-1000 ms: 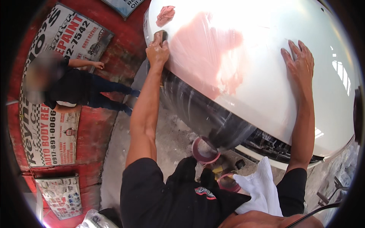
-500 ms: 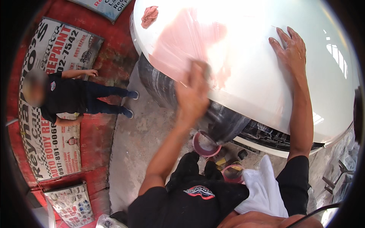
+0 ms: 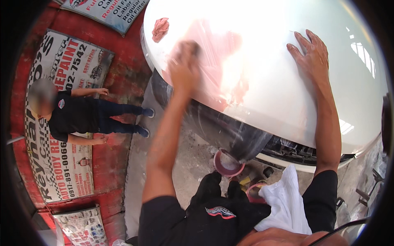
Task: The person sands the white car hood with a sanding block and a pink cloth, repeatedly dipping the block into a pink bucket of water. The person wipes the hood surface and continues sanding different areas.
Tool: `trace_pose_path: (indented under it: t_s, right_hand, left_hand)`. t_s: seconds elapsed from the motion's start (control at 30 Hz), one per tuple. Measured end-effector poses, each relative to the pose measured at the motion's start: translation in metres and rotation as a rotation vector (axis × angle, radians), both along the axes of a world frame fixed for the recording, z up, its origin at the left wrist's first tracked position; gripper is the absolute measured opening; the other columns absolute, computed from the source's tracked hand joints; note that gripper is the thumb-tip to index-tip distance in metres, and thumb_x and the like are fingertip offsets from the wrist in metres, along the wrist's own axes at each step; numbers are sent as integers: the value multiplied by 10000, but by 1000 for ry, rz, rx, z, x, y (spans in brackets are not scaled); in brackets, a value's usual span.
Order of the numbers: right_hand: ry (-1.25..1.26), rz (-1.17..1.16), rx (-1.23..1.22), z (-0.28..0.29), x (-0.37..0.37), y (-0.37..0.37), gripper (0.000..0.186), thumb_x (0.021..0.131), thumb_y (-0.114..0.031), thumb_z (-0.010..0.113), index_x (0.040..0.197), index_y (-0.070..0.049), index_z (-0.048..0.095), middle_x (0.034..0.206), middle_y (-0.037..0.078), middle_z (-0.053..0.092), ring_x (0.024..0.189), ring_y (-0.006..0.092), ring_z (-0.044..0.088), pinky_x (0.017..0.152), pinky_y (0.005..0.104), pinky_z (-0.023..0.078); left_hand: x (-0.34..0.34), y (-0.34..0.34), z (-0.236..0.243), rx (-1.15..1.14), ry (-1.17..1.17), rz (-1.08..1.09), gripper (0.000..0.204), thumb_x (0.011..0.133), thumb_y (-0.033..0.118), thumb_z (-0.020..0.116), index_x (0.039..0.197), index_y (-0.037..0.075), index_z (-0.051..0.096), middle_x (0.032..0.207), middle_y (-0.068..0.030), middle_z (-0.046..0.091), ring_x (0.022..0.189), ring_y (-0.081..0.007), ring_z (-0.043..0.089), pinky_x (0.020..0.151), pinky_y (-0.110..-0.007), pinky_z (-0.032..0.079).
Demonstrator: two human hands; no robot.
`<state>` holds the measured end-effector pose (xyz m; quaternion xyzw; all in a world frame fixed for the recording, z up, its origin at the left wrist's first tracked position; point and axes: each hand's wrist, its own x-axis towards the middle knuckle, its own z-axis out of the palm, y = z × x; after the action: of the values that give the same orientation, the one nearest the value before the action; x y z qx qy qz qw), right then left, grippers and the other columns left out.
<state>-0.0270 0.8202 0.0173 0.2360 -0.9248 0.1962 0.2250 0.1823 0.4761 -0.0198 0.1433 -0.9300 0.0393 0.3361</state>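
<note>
A white car hood [image 3: 262, 69] fills the upper right, with a wet-looking pinkish patch [image 3: 213, 57] across its left part. Over the left side of that patch is my left hand [image 3: 184, 69], smeared by motion. Its fingers are closed round a small dark pad [image 3: 195, 50], whose exact kind is too blurred to tell. My right hand [image 3: 314, 55] rests flat on the white paint farther right, fingers spread and holding nothing. Near the hood's left edge lies a crumpled reddish cloth [image 3: 160, 29].
Below the hood's front edge are a dark bumper area [image 3: 223, 131] and two reddish tubs, one [image 3: 228, 163] holding cloudy liquid. A white towel [image 3: 283, 201] hangs against me. At left, another person [image 3: 76, 115] stands by a red wall with signs [image 3: 61, 172].
My left hand has swept away from me and to the left over the pinkish patch with the dark pad. My right hand stays on the hood. The other person's lower arm has straightened.
</note>
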Motion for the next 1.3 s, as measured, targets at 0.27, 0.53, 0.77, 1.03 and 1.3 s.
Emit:
trace_pose_path:
  t_s: [0.27, 0.53, 0.77, 1.03, 1.3]
  right_hand:
    - [-3, -58, 51, -2, -8, 22, 552, 952, -473, 712, 1410, -165, 701, 1572, 172, 531, 1500, 342, 417, 1259, 495, 278]
    - [18, -6, 4, 2, -2, 7, 553, 951, -462, 715, 1405, -146, 704, 1575, 172, 529, 1506, 343, 407, 1256, 495, 284]
    - [-46, 10, -27, 7, 12, 1, 556, 956, -464, 715, 1413, -148, 697, 1580, 178, 520, 1510, 335, 401, 1261, 491, 277]
    - [-34, -36, 5, 10, -7, 22, 563, 960, -471, 712, 1416, -142, 692, 1573, 184, 524, 1512, 339, 396, 1270, 489, 259]
    - [-8, -56, 12, -1, -4, 27, 548, 972, -456, 703, 1412, -129, 694, 1562, 184, 536, 1504, 338, 407, 1269, 494, 259]
  left_hand:
    - [24, 115, -27, 60, 26, -334, 565, 1018, 198, 544, 1552, 29, 471, 1498, -229, 579, 1248, -427, 623, 1042, -555, 464]
    - [-1, 17, -10, -93, -4, -300, 567, 997, 168, 575, 1541, 41, 481, 1449, -345, 562, 1262, -478, 596, 1085, -585, 437]
    - [-48, -47, 60, 321, -271, 107, 580, 991, 109, 581, 1561, 75, 478, 1450, -266, 597, 1341, -425, 555, 1106, -572, 403]
    - [-15, 67, 17, 21, -162, -489, 536, 963, 81, 618, 1496, 85, 559, 1479, -291, 563, 1265, -453, 614, 1058, -569, 454]
    - [-19, 109, -10, 181, -130, -450, 599, 970, 71, 595, 1562, 125, 522, 1545, -220, 554, 1398, -431, 545, 1204, -589, 333]
